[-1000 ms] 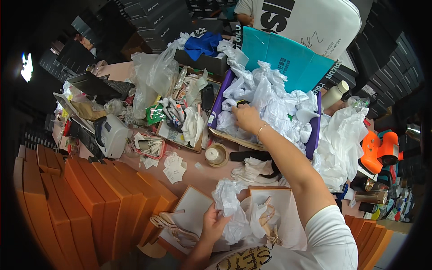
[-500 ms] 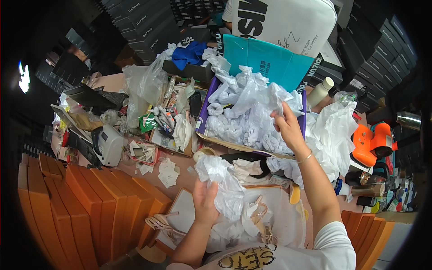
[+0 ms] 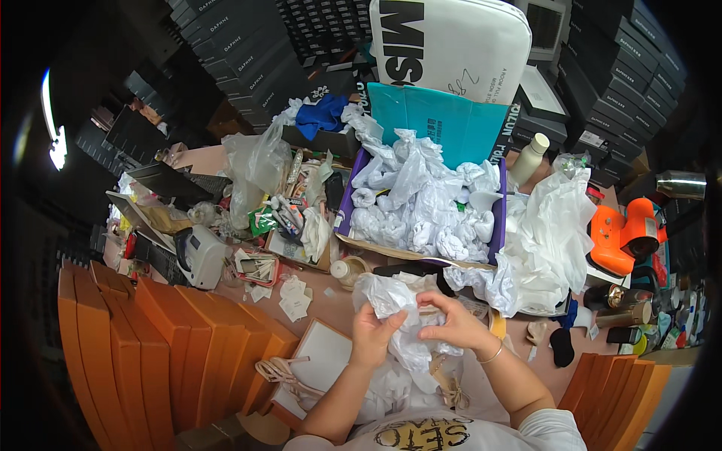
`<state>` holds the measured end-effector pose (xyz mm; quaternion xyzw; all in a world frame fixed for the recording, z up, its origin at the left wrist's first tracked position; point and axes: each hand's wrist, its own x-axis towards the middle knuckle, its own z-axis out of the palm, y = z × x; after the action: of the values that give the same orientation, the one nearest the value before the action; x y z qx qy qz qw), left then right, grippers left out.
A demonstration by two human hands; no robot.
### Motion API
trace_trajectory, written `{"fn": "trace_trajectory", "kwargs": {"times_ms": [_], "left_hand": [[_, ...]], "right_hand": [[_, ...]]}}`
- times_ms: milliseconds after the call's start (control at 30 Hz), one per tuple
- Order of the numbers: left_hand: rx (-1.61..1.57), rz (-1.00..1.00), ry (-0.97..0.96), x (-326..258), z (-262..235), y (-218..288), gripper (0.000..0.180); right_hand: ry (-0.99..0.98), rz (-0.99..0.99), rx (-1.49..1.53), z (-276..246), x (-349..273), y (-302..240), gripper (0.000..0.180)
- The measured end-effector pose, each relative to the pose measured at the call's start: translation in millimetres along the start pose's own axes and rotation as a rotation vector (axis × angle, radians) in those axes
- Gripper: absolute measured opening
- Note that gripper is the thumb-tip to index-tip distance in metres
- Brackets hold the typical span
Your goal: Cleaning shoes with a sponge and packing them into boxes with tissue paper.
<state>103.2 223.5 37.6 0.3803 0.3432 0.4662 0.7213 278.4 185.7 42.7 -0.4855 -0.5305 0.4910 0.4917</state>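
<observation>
Crumpled white tissue paper [image 3: 387, 293] is bunched up in front of my chest. My left hand [image 3: 374, 337] grips it from the left, thumb lying across the front. From the other side my right hand [image 3: 460, 325] curves around the edge of the same paper, thumb and fingers bent against it. Below both hands, more tissue and a beige strappy sandal [image 3: 450, 387] lie partly covered. Left of them, pale straps [image 3: 274, 372] hang over the edge of an open shoebox with a white inside [image 3: 325, 347].
Beyond my hands stands a purple-edged box [image 3: 498, 225] heaped with tissue wads. Orange boxes [image 3: 165, 331] line the left, others [image 3: 613, 391] the right. An orange device [image 3: 613, 240], a pale bottle [image 3: 530, 158] and white plastic sheeting [image 3: 553, 233] sit to the right.
My right hand has come down from the tissue-filled box to the paper in my left hand. The left hand has shifted a little to the right, and the view has tilted slightly.
</observation>
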Motion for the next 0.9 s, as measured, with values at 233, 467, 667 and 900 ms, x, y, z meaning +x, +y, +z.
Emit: {"fn": "trace_trajectory", "kwargs": {"times_ms": [233,467,667,900], "left_hand": [[-0.333,-0.108,0.264,-27,-18,45,0.026],[-0.055,-0.238,-0.203,-89,-8,39,0.027],[0.48,0.003,-0.52,-173,-7,26,0.035],[0.142,-0.168,-0.226,-282,-22,7,0.036]], "right_hand": [[-0.184,0.243,-0.049,15,-46,-9,0.024],[-0.284,0.152,-0.408,7,-120,-25,0.033],[-0.618,0.302,0.555,10,-153,-10,0.076],[-0.072,0.281,0.352,42,-182,-42,0.03]]}}
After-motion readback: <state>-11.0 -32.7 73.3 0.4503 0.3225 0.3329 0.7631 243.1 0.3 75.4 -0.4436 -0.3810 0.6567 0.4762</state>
